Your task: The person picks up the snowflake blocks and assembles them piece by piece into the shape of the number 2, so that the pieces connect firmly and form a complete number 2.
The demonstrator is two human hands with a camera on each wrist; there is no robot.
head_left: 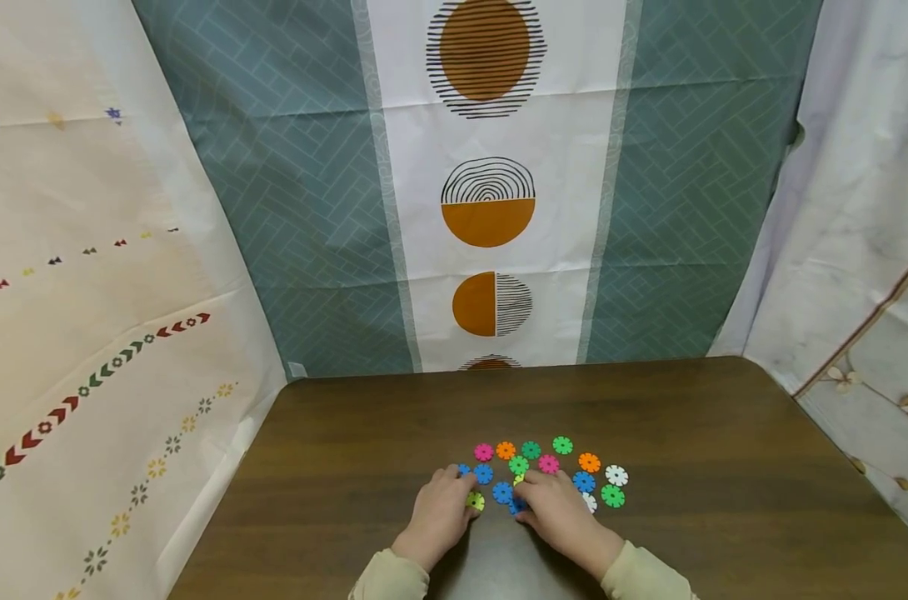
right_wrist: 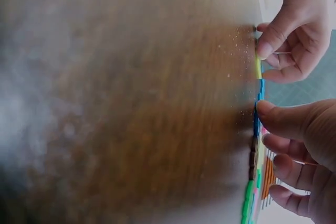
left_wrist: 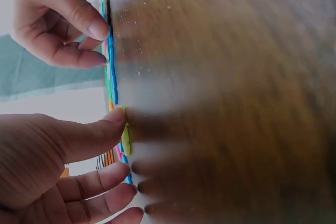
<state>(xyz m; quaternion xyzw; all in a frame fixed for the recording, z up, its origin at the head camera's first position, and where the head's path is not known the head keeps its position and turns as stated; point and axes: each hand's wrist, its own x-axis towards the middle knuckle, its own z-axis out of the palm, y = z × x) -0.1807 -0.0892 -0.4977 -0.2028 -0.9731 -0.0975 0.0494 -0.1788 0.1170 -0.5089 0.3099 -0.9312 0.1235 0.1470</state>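
Notched discs (head_left: 531,450): flat on the table (head_left: 311,467), loosely spread, probably for easy reach.
Left hand (head_left: 437,510): fingers apart, thumb touching yellow-green disc (head_left: 475,501), seemingly steadying it.
Right hand (head_left: 561,512): fingers relaxed, thumb against blue disc (head_left: 516,507), gripping nothing.

The table (head_left: 334,467) has a dark brown wood-grain top with rounded far corners and a pale sheen at the near centre. Behind the far edge hangs the rear cloth (head_left: 289,183): teal side fields with a herringbone line pattern, separated by a white central strip (head_left: 409,167). The strip carries a vertical series of ochre circles with black line work, the lowest cut off by the table edge. Horizontal creases cross the cloth. At left hangs a cream cloth (head_left: 64,275) with slanting rows of small coloured motifs. At right hangs a white cloth (head_left: 859,208) with a brown diagonal line and floral sprigs. Lighting is soft.
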